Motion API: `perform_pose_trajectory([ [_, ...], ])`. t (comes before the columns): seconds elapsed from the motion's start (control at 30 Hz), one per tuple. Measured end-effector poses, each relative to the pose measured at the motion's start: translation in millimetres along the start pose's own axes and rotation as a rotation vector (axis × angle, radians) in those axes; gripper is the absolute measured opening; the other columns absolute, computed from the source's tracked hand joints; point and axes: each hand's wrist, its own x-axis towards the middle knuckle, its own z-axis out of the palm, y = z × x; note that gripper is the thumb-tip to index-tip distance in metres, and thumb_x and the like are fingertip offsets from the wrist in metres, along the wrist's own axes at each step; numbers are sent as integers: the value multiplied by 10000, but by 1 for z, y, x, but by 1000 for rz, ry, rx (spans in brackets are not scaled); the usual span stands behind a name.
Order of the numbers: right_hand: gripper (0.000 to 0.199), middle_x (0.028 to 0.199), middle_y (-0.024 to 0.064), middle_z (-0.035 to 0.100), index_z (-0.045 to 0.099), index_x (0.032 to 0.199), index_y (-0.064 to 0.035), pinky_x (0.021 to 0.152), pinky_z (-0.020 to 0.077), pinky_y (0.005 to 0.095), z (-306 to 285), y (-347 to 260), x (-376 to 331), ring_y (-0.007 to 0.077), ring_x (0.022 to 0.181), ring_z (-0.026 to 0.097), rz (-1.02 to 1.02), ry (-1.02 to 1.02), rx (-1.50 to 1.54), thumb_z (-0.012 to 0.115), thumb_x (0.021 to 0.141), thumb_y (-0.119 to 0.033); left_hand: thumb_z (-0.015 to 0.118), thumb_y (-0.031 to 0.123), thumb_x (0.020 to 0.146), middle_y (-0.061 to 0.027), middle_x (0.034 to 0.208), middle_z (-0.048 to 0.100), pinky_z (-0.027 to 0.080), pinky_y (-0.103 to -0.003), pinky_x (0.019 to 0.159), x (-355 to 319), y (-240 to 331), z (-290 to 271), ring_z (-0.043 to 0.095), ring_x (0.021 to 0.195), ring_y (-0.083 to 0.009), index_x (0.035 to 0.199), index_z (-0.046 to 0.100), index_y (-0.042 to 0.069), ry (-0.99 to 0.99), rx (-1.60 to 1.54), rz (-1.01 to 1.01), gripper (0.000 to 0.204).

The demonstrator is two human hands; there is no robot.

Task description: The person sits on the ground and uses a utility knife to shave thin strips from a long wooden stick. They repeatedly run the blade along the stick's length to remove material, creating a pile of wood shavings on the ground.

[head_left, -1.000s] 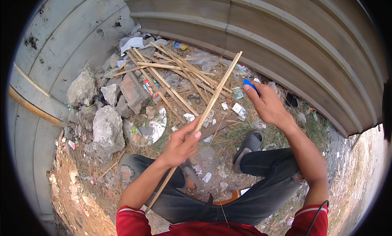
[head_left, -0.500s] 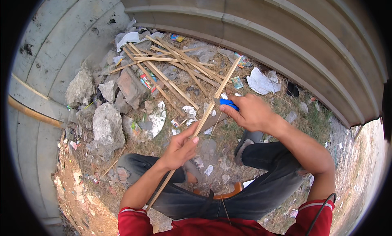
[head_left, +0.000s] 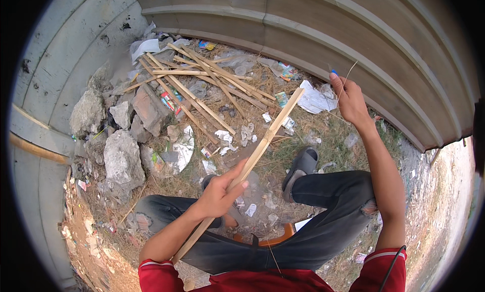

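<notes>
My left hand grips a long pale bamboo strip near its middle; the strip slants up and to the right, its far end over the littered ground. My right hand is raised at the upper right, near the corrugated wall, closed on a blue-handled knife of which only the blue tip shows. A thin pale sliver curls up from that hand. I squat, with dark trousers and a grey sandal below the strip.
A pile of split bamboo sticks lies ahead among paper scraps and wrappers. Grey rocks sit at the left. Corrugated metal sheets close off the back and left. A white crumpled paper lies by the wall.
My right hand with the knife has swung from the strip up and out to the right, drawing a thin sliver away. The left hand keeps its hold on the strip.
</notes>
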Motion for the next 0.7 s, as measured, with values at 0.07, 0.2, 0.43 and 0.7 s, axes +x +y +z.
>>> perform_pose_trajectory([
  [0.07, 635, 647, 240, 563, 619, 898, 79, 683, 439, 478, 4, -14, -11, 408, 642, 524, -33, -73, 42, 462, 1043, -518, 588, 134, 1020, -195, 1432, 584, 413, -295, 1059, 9, 0, -6, 548, 1282, -156, 1547, 365, -16, 78, 78, 140, 591],
  [0.2, 569, 664, 239, 604, 652, 895, 49, 669, 458, 499, 17, -48, -28, 440, 668, 595, -168, -252, 41, 479, 1036, -475, 607, 142, 1009, -226, 1443, 570, 415, -309, 1071, 7, 4, -10, 543, 1321, -197, 1533, 391, -15, 189, 148, 132, 588],
  [0.43, 540, 736, 267, 665, 686, 961, 14, 746, 531, 545, 53, -77, -64, 472, 756, 668, -316, -494, -31, 489, 1033, -483, 619, 140, 993, -240, 1331, 639, 465, -311, 997, 10, 4, -14, 630, 1197, -204, 1531, 402, -5, 211, 208, 131, 598],
  [0.7, 709, 791, 313, 676, 689, 909, 62, 772, 531, 562, 60, 0, 18, 508, 865, 669, 34, -179, -211, 421, 1039, -582, 645, 112, 962, -224, 1122, 729, 523, -288, 851, -8, 17, -13, 720, 961, -172, 1510, 427, -26, 1, 350, -199, 605],
])
